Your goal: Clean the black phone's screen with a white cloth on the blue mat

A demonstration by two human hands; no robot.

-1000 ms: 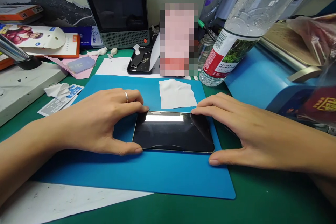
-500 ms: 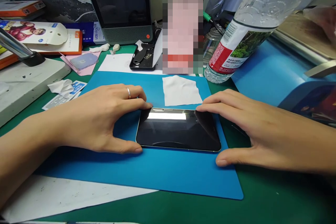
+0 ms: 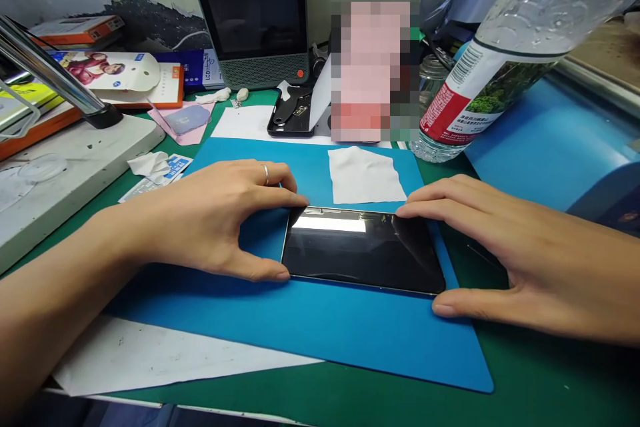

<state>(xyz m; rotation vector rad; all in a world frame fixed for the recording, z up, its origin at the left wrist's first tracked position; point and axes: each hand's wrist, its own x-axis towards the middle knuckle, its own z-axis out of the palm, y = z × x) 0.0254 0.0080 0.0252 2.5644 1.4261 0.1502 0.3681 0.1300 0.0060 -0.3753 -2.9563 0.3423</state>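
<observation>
A smartphone (image 3: 360, 253) lies on the blue mat (image 3: 280, 320), its black screen up and a bright light reflected across its upper left part. With index finger and thumb, my left hand (image 3: 220, 220) grips its left end by the far and near edges; a ring is on one finger. At the right end, my right hand (image 3: 505, 253) has its fingertips on the far edge and its thumb against the near corner. Just beyond the phone, a white cloth square (image 3: 365, 175) rests on the mat, close to my right fingertips.
A tilted water bottle (image 3: 487, 87) stands at the back right, near a blue machine (image 3: 540, 147). A dark smart display (image 3: 255, 20) is at the back. On the left are a white lamp base (image 3: 90, 173) and boxes. A black tray (image 3: 290, 113) holds small parts.
The whole view has swung left, so everything sits further right in the picture. My right thumb is closer to the phone's near corner. The phone stays flat on the mat.
</observation>
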